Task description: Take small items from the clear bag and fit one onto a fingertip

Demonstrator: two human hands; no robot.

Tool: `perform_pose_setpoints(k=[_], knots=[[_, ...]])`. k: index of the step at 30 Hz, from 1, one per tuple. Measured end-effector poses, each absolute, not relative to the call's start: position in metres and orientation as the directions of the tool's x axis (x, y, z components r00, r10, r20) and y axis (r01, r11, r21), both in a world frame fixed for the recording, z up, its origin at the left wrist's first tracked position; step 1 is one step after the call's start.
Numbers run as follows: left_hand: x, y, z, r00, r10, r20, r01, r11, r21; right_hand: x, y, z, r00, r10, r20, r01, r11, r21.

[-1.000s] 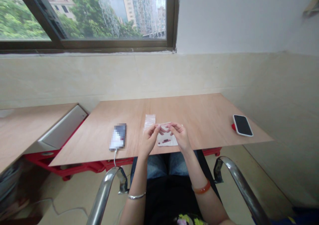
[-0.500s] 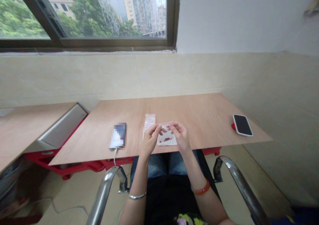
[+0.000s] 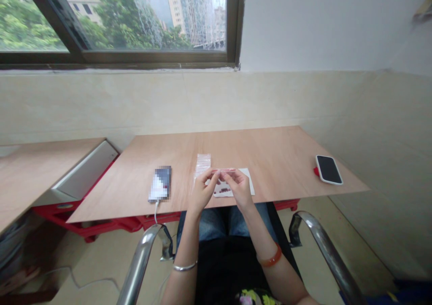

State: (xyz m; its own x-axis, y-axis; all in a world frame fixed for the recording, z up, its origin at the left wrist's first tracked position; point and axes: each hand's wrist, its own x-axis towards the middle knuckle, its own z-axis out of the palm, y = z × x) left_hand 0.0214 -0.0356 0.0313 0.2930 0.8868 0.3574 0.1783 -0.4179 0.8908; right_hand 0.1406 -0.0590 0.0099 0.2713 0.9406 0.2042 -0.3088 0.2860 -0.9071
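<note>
My left hand [image 3: 201, 191] and my right hand [image 3: 238, 188] meet above the near edge of the wooden table [image 3: 276, 156]. Both pinch the top edge of a small clear plastic bag [image 3: 223, 171] with a pink strip, holding it up between them. Under the hands lies a white sheet [image 3: 248, 182] with small dark red pieces [image 3: 223, 190] on it. A short stack of clear bags [image 3: 203, 162] lies just beyond my left hand.
A phone on a white cable [image 3: 159, 184] lies left of my hands. Another phone in a white case [image 3: 328, 169] rests near the table's right edge, over something red. A second table [image 3: 40, 165] stands at left. Chrome chair arms [image 3: 324, 246] flank my lap.
Both hands have shifted slightly left and lifted the small bag's top edge level between them. More of the white sheet now shows to the right of my right hand.
</note>
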Motion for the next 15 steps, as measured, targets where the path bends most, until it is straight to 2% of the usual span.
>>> perform_pose_setpoints(k=[10, 15], knots=[[0.0214, -0.0374, 0.0358, 0.292, 0.879, 0.377, 0.172, -0.436, 0.883, 0.1335, -0.0627, 0.0114, 0.303, 0.941, 0.152, -0.360, 0.260, -0.896], [0.0207, -0.0360, 0.0330, 0.272, 0.891, 0.363, 0.152, -0.413, 0.898, 0.1327, -0.0627, 0.0119, 0.275, 0.958, 0.079, -0.394, 0.188, -0.900]])
